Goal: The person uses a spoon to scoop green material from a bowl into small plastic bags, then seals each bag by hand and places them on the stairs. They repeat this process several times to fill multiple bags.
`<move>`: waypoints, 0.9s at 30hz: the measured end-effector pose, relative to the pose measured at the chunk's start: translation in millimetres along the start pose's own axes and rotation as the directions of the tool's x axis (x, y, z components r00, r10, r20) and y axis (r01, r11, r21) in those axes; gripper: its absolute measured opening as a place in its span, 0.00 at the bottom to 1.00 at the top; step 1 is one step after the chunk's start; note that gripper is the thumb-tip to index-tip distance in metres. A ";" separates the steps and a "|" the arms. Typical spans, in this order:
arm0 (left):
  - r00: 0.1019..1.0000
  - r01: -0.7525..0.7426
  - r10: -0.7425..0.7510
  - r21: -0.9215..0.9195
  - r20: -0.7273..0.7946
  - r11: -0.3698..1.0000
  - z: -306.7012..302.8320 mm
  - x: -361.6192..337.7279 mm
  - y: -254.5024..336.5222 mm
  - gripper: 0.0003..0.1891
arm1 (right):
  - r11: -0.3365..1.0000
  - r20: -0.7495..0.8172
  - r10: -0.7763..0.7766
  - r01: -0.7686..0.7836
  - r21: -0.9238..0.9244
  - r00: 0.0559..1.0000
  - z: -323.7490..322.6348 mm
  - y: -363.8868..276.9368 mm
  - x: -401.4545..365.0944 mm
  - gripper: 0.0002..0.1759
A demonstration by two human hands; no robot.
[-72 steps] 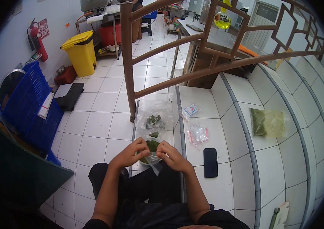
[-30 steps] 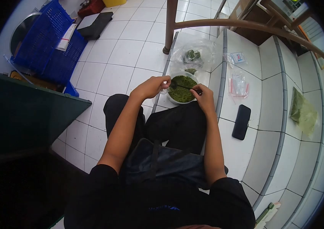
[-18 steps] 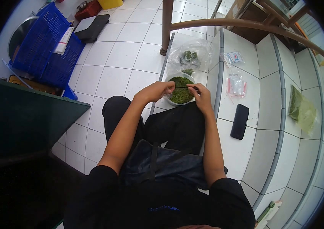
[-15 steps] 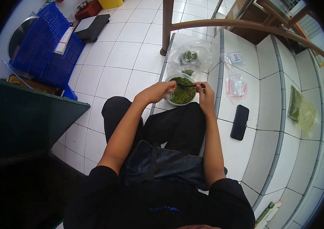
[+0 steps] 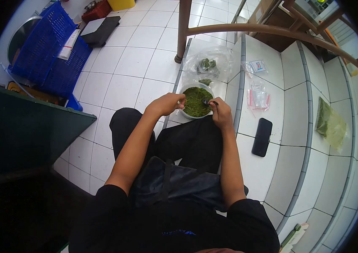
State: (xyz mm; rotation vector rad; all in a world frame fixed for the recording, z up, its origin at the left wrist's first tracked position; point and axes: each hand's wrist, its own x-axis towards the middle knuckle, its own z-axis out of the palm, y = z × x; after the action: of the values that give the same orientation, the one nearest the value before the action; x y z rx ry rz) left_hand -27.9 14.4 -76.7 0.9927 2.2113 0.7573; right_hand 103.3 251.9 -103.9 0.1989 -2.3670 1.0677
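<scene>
A round pale tub [image 5: 212, 89] stands on the tiled step, filled with finely shredded green leafy matter [image 5: 193, 101]. In my right hand [image 5: 222, 114], closed at the tub's right rim, is a dark spoon [image 5: 206, 102]; its bowl end lies over the green matter. My left hand [image 5: 168, 104] is at the left rim, fingers pinched together. What they hold, if anything, is too small to make out. Just beyond the tub lie a small green-filled packet [image 5: 205, 82] and a clear plastic bag [image 5: 223, 57] with several green packets [image 5: 207, 64].
To the right on the step are clear zip bags [image 5: 258, 97], a small labelled packet [image 5: 256, 66] and a black phone [image 5: 262, 137]. A bag of green matter [image 5: 328, 122] lies on a higher step. A brown metal railing [image 5: 182, 33] rises ahead; blue crates [image 5: 56, 55] stand left.
The spoon has swung from lying across the tub toward my left hand to its right side. My right hand has come lower and nearer me; my left hand has shifted slightly left.
</scene>
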 end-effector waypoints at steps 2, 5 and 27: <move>1.000 0.028 -0.029 0.019 0.011 0.999 -0.5 -0.3 -0.2 0.10 | 0.999 0.067 0.027 -0.030 0.039 0.997 0.9 -2.9 0.4 0.09; 0.999 0.043 -0.043 0.006 0.023 0.999 -1.6 0.2 3.6 0.13 | 0.990 0.133 0.120 -0.129 0.061 0.984 7.2 -2.8 -0.5 0.10; 0.994 0.101 -0.098 0.042 -0.052 0.994 -5.4 -8.1 12.0 0.08 | 0.986 0.157 0.143 -0.155 0.067 0.977 15.5 -8.7 -1.0 0.11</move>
State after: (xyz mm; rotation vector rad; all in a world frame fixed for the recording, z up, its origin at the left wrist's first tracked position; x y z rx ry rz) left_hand -21.8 13.3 -62.4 0.8866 2.3116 0.6972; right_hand 100.8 234.6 -107.2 0.1363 -2.5098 1.2590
